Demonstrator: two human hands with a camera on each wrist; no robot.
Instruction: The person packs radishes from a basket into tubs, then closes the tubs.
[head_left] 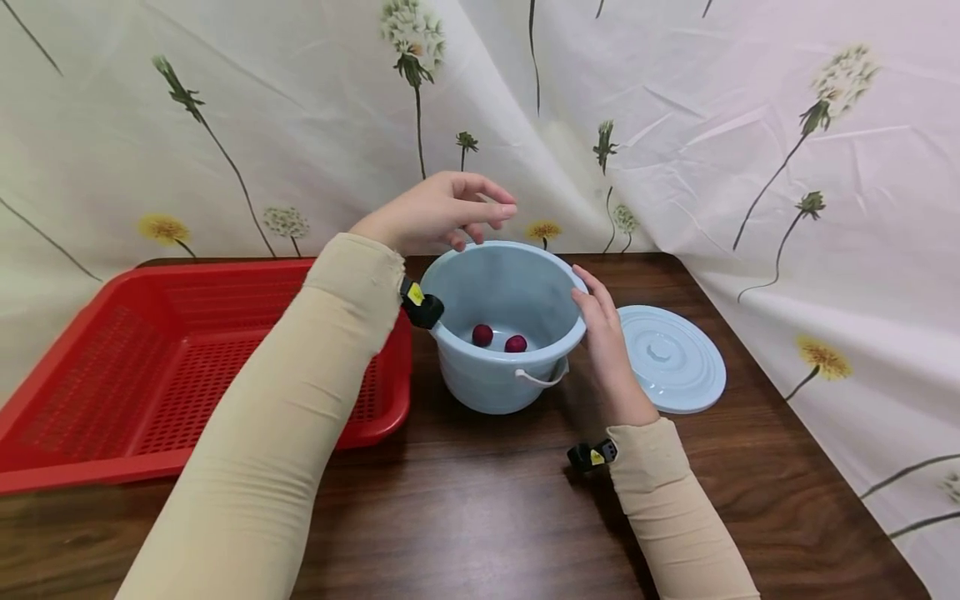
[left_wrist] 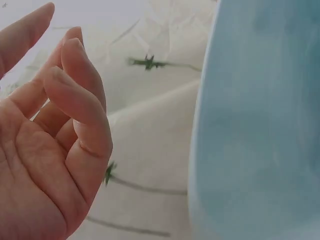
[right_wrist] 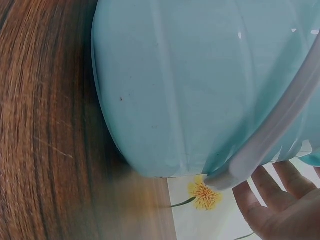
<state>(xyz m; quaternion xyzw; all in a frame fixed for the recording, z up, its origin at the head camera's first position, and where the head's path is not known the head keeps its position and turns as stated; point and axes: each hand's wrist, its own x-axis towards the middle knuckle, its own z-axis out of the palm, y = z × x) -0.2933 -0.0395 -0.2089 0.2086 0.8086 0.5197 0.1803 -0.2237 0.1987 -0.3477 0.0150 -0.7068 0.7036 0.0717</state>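
Observation:
My left hand hangs above the far left rim of a light blue bucket. Its fingers are loosely bent and hold nothing in the left wrist view. Two small dark red round things, one on the left and one on the right, lie at the bottom of the bucket. At the bucket's right side, my right hand holds the rim with its fingertips. The right wrist view shows its fingers beside the bucket wall, close to the handle; their tips are partly hidden.
A large red plastic basket with perforated sides stands to the left, partly behind my left sleeve. The round light blue lid lies on the brown wooden table right of the bucket. Flower-patterned cloth hangs behind and along the right.

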